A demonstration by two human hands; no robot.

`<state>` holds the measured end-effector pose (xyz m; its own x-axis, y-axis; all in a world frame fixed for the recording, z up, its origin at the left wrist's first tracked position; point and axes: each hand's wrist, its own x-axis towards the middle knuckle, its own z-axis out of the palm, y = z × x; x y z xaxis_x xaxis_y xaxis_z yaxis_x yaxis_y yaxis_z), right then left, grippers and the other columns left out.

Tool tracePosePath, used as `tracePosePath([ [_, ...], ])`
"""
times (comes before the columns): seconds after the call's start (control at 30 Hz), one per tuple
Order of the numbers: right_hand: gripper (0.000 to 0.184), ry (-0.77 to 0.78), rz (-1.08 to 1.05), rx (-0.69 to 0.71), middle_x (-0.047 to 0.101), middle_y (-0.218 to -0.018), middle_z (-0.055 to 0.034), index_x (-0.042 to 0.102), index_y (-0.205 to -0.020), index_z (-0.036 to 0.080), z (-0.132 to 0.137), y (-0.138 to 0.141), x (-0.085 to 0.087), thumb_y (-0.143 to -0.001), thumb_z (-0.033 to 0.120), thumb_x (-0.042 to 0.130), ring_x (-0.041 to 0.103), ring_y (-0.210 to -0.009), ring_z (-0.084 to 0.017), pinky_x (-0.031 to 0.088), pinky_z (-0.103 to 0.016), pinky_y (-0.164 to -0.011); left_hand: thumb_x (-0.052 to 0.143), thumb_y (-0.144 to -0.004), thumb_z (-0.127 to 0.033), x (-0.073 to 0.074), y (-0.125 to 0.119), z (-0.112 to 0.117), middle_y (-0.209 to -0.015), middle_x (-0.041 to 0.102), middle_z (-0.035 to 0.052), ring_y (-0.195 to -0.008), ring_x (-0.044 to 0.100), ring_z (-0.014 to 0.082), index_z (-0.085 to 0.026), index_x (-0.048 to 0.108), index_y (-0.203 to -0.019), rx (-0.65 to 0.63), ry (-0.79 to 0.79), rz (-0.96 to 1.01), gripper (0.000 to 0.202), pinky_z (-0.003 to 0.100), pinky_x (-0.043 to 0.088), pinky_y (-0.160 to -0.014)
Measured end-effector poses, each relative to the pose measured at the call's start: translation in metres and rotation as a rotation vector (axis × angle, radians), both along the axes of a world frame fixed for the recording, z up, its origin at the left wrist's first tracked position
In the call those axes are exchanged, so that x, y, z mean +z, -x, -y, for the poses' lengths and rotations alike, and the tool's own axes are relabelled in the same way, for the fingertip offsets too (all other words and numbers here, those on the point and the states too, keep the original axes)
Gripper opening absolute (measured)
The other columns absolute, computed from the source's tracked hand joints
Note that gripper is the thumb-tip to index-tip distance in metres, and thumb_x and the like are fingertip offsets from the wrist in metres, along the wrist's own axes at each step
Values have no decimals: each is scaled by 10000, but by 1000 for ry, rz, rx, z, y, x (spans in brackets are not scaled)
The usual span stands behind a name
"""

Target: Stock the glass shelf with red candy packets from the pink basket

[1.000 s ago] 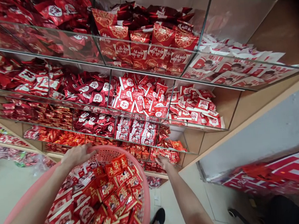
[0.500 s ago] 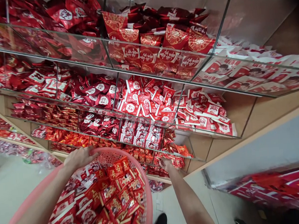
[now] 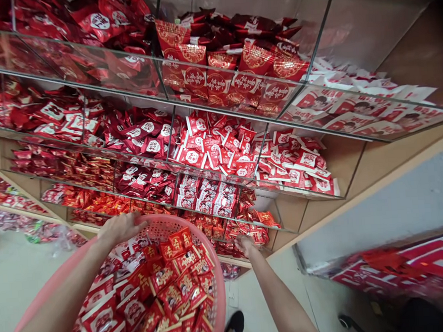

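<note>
In the head view my left hand (image 3: 120,228) grips the far rim of a round pink plastic basket (image 3: 211,247), its fingers curled over the edge. The basket is heaped with small red wrapped packets (image 3: 177,285), some with gold print and others with white borders. To the right, my right hand (image 3: 245,245) reaches to the lowest shelf bin, against red packets (image 3: 257,233) behind the glass. Its fingertips are partly hidden there, so what they hold, if anything, does not show.
Tiered shelves with glass fronts and dividers hold red packets (image 3: 214,146) of several designs. Larger red and gold bags (image 3: 219,80) fill the upper tier. A grey wall (image 3: 409,193) and red printed material (image 3: 421,263) lie at right. My shoe (image 3: 234,326) is on the tiled floor.
The view has shifted slightly, so shelf contents at right appear a little further left. My left hand stays on the basket rim, and my right hand stays at the low bin.
</note>
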<state>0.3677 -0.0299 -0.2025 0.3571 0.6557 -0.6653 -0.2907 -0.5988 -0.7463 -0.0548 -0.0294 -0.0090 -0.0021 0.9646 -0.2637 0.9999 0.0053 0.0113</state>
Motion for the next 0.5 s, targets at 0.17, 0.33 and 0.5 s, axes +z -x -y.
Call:
tracePosePath([
  [0.17,229,-1,61,77,623,-971,-39,580,-1064,140,16,-6,12,-909,305,550,613,-766,-125,542,-286,-655,224,-756,-707,-2,-5,-1,-993,699,209,-953,646,364,-167,581,-1132,-32,-7,-7,748,454,469,-794],
  [0.33,146,-112,202,184,605,-760,19,594,-869,128,32,-9,25,-897,269,566,561,-601,-82,494,-235,-574,203,-752,-728,0,-7,0,-1003,694,214,-954,642,377,-162,573,-1138,-59,-14,-12,779,467,467,-788],
  [0.5,237,-326,429,302,510,-529,35,532,-564,187,53,-18,52,-779,128,613,480,-530,-133,435,-255,-581,216,-744,-732,-1,-3,1,-1005,695,209,-959,642,371,-166,572,-1161,-62,-31,-4,788,464,466,-798],
])
